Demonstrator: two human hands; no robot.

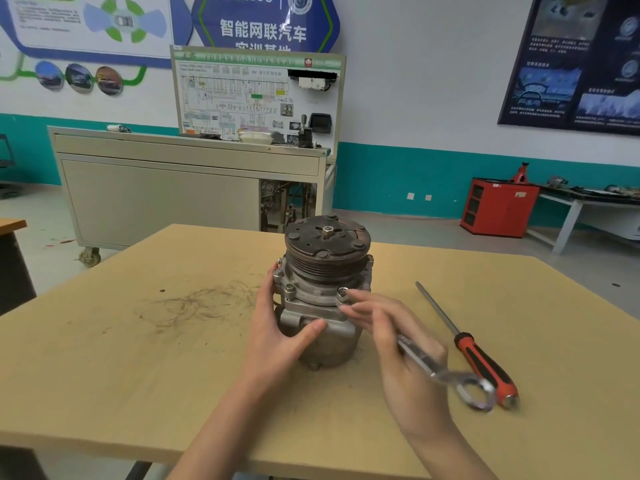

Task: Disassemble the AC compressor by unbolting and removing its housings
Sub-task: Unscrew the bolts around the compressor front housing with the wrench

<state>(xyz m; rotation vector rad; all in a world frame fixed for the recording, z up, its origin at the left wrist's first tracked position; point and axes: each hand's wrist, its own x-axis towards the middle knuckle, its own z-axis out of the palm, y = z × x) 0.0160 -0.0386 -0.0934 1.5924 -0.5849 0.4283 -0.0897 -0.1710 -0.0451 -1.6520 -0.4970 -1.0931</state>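
The left hand (pixel 277 327) curled round the compressor (pixel 322 289). The right hand (pixel 398 344), holding the wrench (pixel 446 370), pinched a bolt (pixel 343 292) that might roll off the desk (pixel 173 375) edge.

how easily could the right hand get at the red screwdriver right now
Probably yes: the screwdriver lies uncovered on the table just beside the right hand. But that hand holds a wrench, so it likely must put that down first.

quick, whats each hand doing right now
Left hand: grips the compressor body.
Right hand: holds the wrench, fingertips by a bolt.
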